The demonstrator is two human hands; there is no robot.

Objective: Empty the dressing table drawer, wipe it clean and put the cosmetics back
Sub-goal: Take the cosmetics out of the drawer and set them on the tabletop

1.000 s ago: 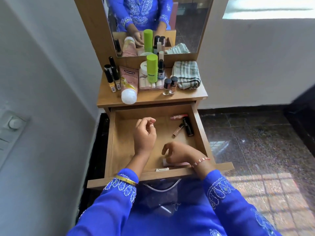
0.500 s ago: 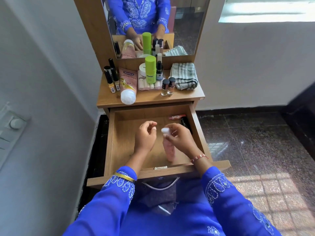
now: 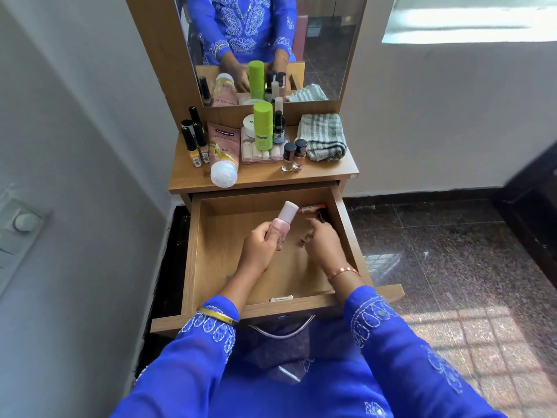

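Note:
The wooden drawer (image 3: 193,254) is pulled out below the dressing table top (image 3: 325,173). My left hand (image 3: 260,247) grips a pale pink bottle with a white cap (image 3: 283,220), held tilted above the drawer floor. My right hand (image 3: 321,244) reaches into the drawer's far right corner, fingers bent over small items there that it mostly hides. Whether it holds one I cannot tell. A pink lipstick-like tube (image 3: 312,209) lies by the back wall. On the top stand a green bottle (image 3: 262,122), a pink Vaseline tube (image 3: 223,155), dark nail polish bottles (image 3: 193,140) and two small bottles (image 3: 294,153).
A folded striped cloth (image 3: 324,140) lies at the right of the table top. A mirror (image 3: 265,43) rises behind it. A grey wall with a switch panel (image 3: 21,221) is close on the left. Dark polished floor (image 3: 452,251) spreads to the right. The drawer's metal handle (image 3: 281,330) is near my lap.
My right hand lifted the pink bottle from the drawer's front and passed it to my left hand, then moved to the far right corner. The view tilted up a little.

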